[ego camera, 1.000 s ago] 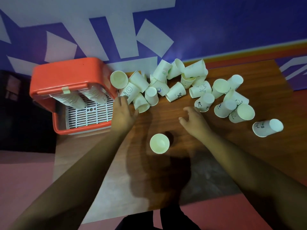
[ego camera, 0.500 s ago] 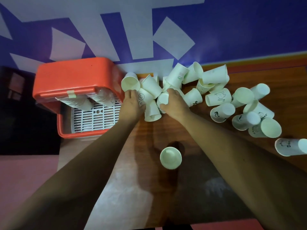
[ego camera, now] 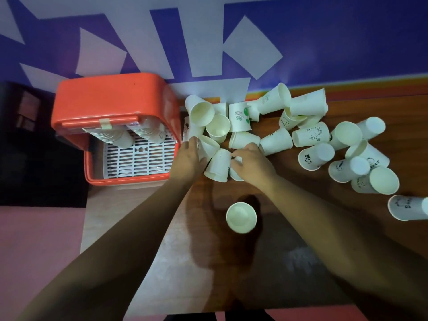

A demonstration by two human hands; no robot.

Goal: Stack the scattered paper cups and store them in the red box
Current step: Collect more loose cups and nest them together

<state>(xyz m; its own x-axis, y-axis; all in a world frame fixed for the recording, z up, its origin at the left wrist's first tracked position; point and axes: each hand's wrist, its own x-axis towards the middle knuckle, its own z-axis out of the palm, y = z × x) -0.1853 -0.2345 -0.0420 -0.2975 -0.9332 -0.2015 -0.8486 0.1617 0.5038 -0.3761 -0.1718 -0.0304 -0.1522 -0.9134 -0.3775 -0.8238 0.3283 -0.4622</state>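
Several white paper cups (ego camera: 310,135) lie scattered on their sides across the back of the wooden table (ego camera: 289,228). One cup (ego camera: 241,217) stands upright alone, nearer to me. The red box (ego camera: 111,100) sits at the left with its lid raised; two stacks of cups (ego camera: 113,135) lie inside on a white grid (ego camera: 139,156). My left hand (ego camera: 187,158) grips a lying cup (ego camera: 208,147) at the heap's left end, beside the box. My right hand (ego camera: 252,163) closes over another cup (ego camera: 236,173), mostly hidden under my fingers. A further cup (ego camera: 218,165) lies between my hands.
A blue and white wall (ego camera: 301,42) runs right behind the cups. The table's left edge ends at the box, with dark floor (ego camera: 34,158) beyond. One cup (ego camera: 407,208) lies at the far right border of the view.
Both hands reached forward from the table's middle into the left end of the heap and closed on cups there. The upright cup has not moved.
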